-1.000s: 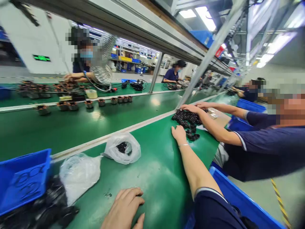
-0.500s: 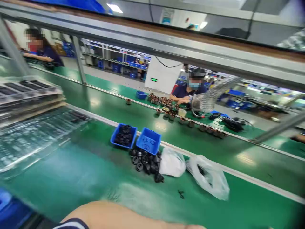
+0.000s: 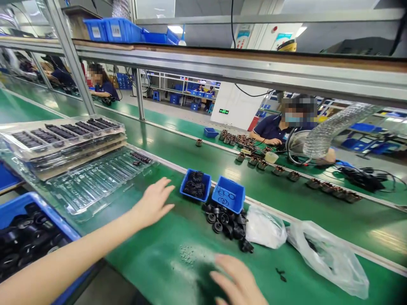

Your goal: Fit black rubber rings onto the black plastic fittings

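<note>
My left hand point(image 3: 156, 201) reaches out over the green bench with its fingers apart and nothing in them. Just beyond its fingertips stands a small blue bin point(image 3: 194, 185) of black rubber rings. Beside that is a second blue bin point(image 3: 228, 195) with several thin rings on its floor. A heap of black plastic caps point(image 3: 225, 222) lies in front of the bins. Low in the view, my right hand point(image 3: 237, 277) hovers above the bench with fingers spread, holding nothing; it is slightly blurred and cut off by the lower edge.
Stacked trays of black parts point(image 3: 68, 134) stand at the left, beside a clear plastic tray point(image 3: 104, 182). A large blue crate point(image 3: 34, 237) holds black parts. Plastic bags point(image 3: 333, 258) lie right. Across the bench, a masked person point(image 3: 276, 131) works near copper-wound parts point(image 3: 278, 170).
The view has swung left, bringing the crate and more of the trays into sight. Both hands now show with fingers spread; before, only a forearm crossed the bottom edge.
</note>
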Demonstrator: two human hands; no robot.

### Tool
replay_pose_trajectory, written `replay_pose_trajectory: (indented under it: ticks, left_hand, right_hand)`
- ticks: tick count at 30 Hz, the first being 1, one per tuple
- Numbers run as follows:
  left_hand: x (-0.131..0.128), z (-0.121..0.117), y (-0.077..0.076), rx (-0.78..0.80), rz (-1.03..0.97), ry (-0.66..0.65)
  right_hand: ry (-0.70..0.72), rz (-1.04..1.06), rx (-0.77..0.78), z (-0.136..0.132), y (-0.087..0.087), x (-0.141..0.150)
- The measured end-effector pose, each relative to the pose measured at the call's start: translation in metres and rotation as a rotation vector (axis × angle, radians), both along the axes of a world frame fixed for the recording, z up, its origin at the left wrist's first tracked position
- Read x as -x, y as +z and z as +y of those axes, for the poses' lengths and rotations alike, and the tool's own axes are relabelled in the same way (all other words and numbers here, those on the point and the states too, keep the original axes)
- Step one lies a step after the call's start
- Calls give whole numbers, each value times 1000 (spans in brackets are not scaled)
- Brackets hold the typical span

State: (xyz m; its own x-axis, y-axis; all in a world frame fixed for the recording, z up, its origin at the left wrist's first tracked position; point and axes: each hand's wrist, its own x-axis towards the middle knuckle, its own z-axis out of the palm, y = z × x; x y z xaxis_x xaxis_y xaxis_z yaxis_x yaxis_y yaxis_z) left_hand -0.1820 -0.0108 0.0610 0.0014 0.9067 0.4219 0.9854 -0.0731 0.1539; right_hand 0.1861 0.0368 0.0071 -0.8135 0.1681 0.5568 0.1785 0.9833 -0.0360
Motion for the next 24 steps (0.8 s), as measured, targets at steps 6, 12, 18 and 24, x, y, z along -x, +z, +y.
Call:
replay_pose_trajectory:
  ticks: [6, 12, 18, 24]
  left_hand:
    - [77, -130, -50, 73, 14, 524]
    - [44, -247, -83, 203, 68, 932]
    - [74, -272, -65, 238, 73, 985]
    - [127, -302, -37, 276, 123, 1122]
  right_hand:
    - [330, -39, -145, -54, -17, 136]
    - [599, -121, 10, -42, -29, 151]
    - [646, -135, -13, -37, -38, 146]
    - [611, -167, 16, -40, -25, 142]
